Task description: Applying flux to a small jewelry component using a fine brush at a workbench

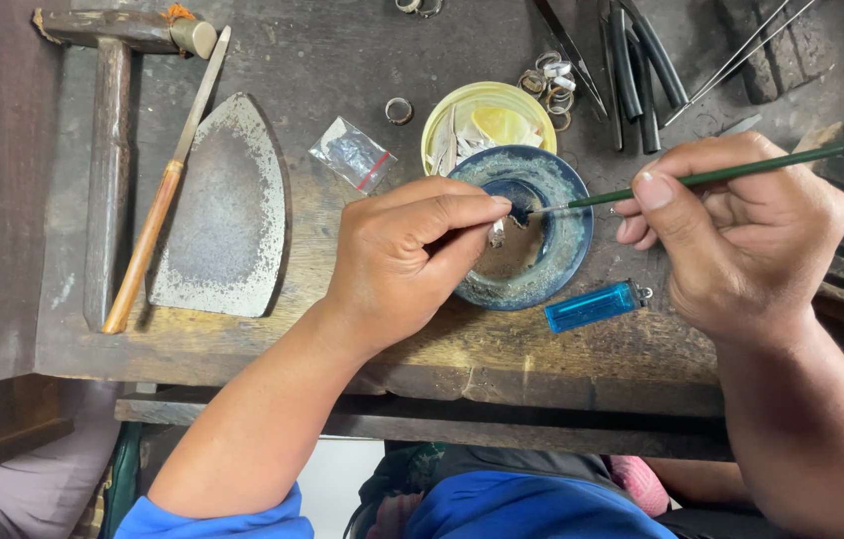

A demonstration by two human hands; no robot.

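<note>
At the worn wooden desk (272,339), the person's left hand (402,255) pinches a small silvery piece of metal (498,232) between thumb and forefinger, holding it over the round blue ceramic dish (567,235). The right hand (741,235) has its fingers closed around a thin green-handled brush (741,172), its tip touching the piece. A translucent blue lighter (592,305) lies just beside the dish, a yellow plastic lid (487,120) behind it, and a wooden-handled hammer (108,150) lies at the far left.
</note>
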